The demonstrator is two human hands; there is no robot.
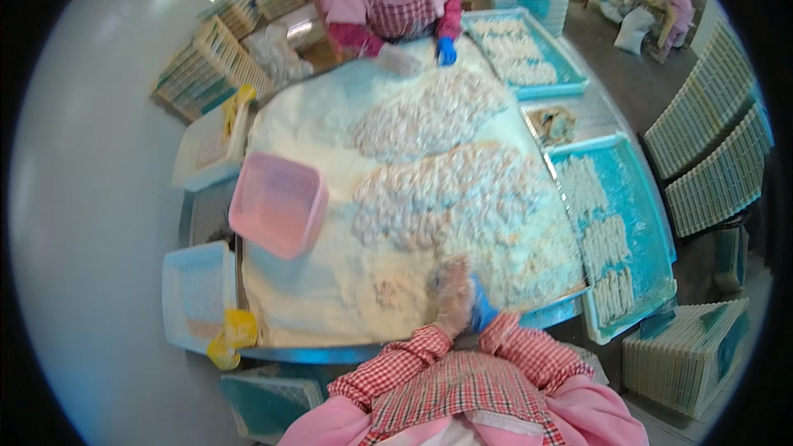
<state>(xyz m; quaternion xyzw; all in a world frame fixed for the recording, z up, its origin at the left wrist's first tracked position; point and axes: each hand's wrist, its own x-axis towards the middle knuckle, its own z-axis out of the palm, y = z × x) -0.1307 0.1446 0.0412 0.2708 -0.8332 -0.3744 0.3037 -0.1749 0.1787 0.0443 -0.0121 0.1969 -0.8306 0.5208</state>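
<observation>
Near the front edge of the table, my left hand [453,296] in a thin pale glove presses against my right hand [481,304] in a blue glove. The fingers are closed together, and whatever is between the palms is hidden. Just beyond and to the right lies a heap of pale crumbs [520,260] spread on the white table cover [314,297]. Farther on, many small pieces coated in crumbs [446,190] lie in a broad bed. A second bed of glistening pieces [421,116] reaches toward the far side. A small clump of pieces [387,293] sits left of my hands.
A pink basket [285,239] stands at left, beside white tubs [169,297] with yellow cloths. Along the right edge, teal trays [652,223] hold rows of coated sticks. Across the table a co-worker's blue-gloved hand [446,51] rests near the crumbs. Stacked trays [702,107] stand around.
</observation>
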